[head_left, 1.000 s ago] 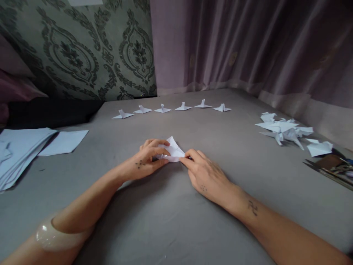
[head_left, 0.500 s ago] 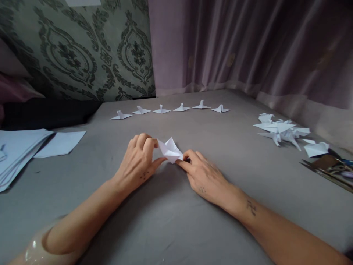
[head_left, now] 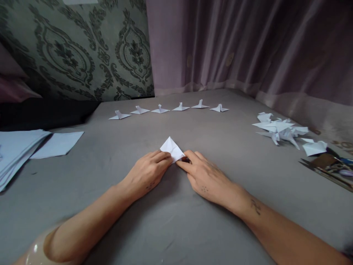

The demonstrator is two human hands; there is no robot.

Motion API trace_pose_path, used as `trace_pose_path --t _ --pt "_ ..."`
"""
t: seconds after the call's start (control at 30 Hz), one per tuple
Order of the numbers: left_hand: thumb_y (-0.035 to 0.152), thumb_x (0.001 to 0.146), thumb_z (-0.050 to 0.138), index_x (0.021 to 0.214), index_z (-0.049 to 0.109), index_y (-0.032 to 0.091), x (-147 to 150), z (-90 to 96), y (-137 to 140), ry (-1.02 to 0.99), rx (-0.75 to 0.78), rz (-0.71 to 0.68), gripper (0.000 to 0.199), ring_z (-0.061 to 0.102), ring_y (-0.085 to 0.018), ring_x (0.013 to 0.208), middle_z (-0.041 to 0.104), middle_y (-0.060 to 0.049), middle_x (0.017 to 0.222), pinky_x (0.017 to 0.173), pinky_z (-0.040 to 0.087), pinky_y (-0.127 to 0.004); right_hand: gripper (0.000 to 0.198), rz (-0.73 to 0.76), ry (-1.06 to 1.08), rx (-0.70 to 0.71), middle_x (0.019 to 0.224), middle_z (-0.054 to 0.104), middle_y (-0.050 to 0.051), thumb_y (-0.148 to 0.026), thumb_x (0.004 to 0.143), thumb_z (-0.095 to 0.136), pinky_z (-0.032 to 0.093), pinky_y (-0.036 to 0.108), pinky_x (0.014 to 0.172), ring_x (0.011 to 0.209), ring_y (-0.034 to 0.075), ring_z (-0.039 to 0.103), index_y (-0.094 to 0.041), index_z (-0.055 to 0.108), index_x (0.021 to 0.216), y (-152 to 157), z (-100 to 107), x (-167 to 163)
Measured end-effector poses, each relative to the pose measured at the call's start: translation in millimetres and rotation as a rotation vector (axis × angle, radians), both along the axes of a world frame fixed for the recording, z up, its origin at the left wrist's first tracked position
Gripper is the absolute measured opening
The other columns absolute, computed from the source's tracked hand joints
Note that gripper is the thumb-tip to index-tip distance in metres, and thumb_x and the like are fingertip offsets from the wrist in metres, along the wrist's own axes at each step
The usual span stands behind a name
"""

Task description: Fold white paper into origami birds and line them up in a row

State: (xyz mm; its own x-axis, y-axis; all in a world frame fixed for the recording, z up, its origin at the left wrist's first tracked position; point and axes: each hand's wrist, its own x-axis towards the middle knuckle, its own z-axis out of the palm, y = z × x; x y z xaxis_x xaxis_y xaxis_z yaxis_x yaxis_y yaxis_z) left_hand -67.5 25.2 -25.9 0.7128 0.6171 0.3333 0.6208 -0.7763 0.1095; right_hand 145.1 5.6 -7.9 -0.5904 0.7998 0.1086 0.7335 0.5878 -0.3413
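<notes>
A small folded sheet of white paper (head_left: 171, 146) lies on the grey cloth in the middle, its peak pointing away from me. Creases cross its face, and it looks flat. My left hand (head_left: 154, 165) presses on its lower left side, fingers together and partly covering it. At the right corner, my right hand (head_left: 200, 171) pinches the paper between thumb and bent fingers. The paper's near edge is hidden behind my fingers.
Several folded paper figures (head_left: 160, 109) stand in a row at the back. A pile of paper birds (head_left: 278, 129) sits at the right, beside scissors and other tools (head_left: 331, 169). Stacked white sheets (head_left: 19, 151) and a smaller paper piece (head_left: 57, 145) lie at the left.
My left hand has come down and right onto the paper, and the raised flap now lies flat, giving a diamond-like outline. My right hand keeps its pinch, nearly still.
</notes>
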Motion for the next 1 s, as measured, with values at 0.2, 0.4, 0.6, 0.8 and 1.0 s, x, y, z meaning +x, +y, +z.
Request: trace_pose_path --t 0.2,0.4,0.6,0.8,1.0 --pt "0.016 0.096 0.033 0.109 0.059 0.012 3.1 4.4 -0.3 -0.005 -0.065 -0.054 0.030 0.057 -0.021 0.097 0.063 -0.011 0.105 0.083 0.051 -0.034 0.045 0.043 0.152 -0.119 0.118 0.058 0.003 -0.002 0.080 0.038 0.043 0.031 0.092 0.106 0.017 0.053 -0.025 0.066 0.108 9.0 2.6 12.3" --pt "0.015 0.095 0.033 0.113 0.056 0.013 0.7 1.6 0.1 -0.025 -0.146 -0.073 0.029 0.055 -0.021 0.104 0.060 -0.012 0.112 0.087 0.050 -0.033 0.030 -0.243 0.422 -0.312 0.084 0.069 0.000 -0.011 0.082 0.042 0.049 0.026 0.071 0.073 0.013 0.063 -0.023 0.067 0.094 22.9 -9.9 12.1" --pt "0.017 0.096 0.031 0.111 0.057 0.013 1.9 0.9 0.5 -0.032 -0.161 -0.067 0.030 0.055 -0.020 0.103 0.060 -0.011 0.109 0.085 0.050 -0.034 0.018 -0.357 0.624 -0.407 0.086 0.070 0.003 -0.024 0.079 0.055 0.049 0.024 0.067 0.074 0.013 0.064 -0.019 0.062 0.095 32.2 -21.4 5.6" --pt "0.014 0.095 0.034 0.117 0.055 0.015 2.2 -0.1 1.1 -0.033 -0.161 -0.068 0.031 0.054 -0.021 0.102 0.060 -0.011 0.110 0.086 0.050 -0.035 0.015 -0.342 0.508 -0.371 0.076 0.069 0.001 -0.028 0.079 0.054 0.044 0.025 0.063 0.066 0.013 0.060 -0.020 0.067 0.081 34.6 -15.0 2.1" --pt "0.011 0.092 0.035 0.126 0.049 0.015 2.2 -3.7 4.2 0.005 -0.138 -0.100 0.037 0.053 -0.021 0.102 0.058 -0.011 0.112 0.088 0.048 -0.036 0.015 -0.399 0.590 -0.444 0.075 0.069 0.003 -0.027 0.078 0.055 0.045 0.024 0.063 0.067 0.013 0.061 -0.018 0.066 0.081 40.5 -14.6 3.2"
